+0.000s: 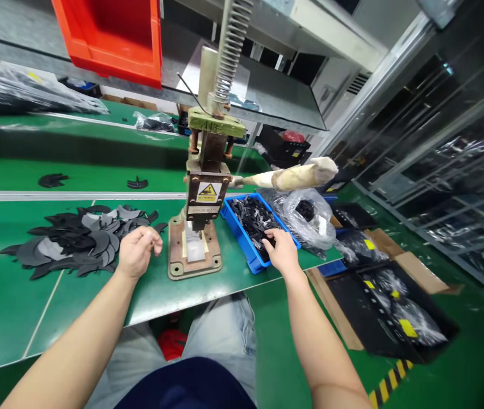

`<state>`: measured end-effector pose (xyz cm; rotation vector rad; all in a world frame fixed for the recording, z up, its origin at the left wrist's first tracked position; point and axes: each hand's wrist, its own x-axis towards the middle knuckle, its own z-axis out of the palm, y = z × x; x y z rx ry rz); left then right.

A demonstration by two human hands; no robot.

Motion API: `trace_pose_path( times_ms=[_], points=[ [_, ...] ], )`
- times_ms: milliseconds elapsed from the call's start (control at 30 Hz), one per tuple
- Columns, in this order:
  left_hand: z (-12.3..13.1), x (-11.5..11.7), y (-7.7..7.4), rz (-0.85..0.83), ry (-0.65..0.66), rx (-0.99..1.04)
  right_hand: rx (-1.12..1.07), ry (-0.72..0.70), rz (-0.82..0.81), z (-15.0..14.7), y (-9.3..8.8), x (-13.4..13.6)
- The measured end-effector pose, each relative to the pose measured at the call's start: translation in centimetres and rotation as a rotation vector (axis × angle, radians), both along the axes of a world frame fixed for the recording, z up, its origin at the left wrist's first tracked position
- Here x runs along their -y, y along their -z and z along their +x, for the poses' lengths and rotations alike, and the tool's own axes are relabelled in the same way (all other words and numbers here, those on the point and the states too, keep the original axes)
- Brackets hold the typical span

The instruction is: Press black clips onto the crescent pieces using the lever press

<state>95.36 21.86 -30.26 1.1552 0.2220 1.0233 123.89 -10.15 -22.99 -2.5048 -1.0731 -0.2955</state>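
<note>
My left hand [137, 251] is closed, fingers curled, over the green bench beside a heap of curved black plastic pieces [92, 238]. What its fingers hold, if anything, is hidden. My right hand [282, 250] reaches over a blue bin [242, 248] full of small black parts [253, 216]. Its thumb and fingers are apart, and the fingertips are at the parts. Between my hands stands a hand press [208, 196] with a yellow warning label. A pale fixture block [195, 248] sits on its base plate. The press lever [297, 175], wrapped in light material, points right.
Two curved black pieces [137, 182] lie on the green strip behind. A red bin [116, 62] hangs over the bench at upper left. Clear plastic bags [310, 216] lie right of the blue bin. Black boxes with bagged parts [395, 312] stand at lower right.
</note>
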Motion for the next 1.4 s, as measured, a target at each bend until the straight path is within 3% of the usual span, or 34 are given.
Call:
trace_pose_path(
  times_ms=[100,200,533,667,933,1167,1300,1400],
  points=[
    [1.6,-1.7,-1.1,-0.078,-0.006,0.143,0.019,-0.021,-0.026,0.1,-0.6,-0.9],
    [0.7,-2.4,-1.4,-0.129,0.004,0.182,0.031,-0.053,-0.065,0.3,-1.2,-2.2],
    [-10.6,1.9,1.8,-0.119,0.06,-0.016,0.071,-0.023,-0.187,1.2,-1.4,-5.8],
    [-12.8,3.3,2.0,-0.094,0.04,-0.09,0.051,-0.029,-0.201,1.5,-1.4,-5.8],
    [-12.0,3.6,1.7,-0.059,0.019,-0.122,-0.045,-0.073,-0.091,3.0,-0.6,-5.7],
    [-11.6,4.1,1.6,-0.063,0.007,-0.196,-0.132,-0.015,0.283,2.8,-1.3,-4.4],
    [-9.7,5.8,-0.7,0.074,0.018,-0.294,-0.232,-0.06,0.506,-1.6,-1.6,-4.0],
    [-7.7,7.9,-3.6,0.27,0.064,-0.36,-0.52,-0.25,0.705,-7.5,-0.8,-4.2]
  ],
)
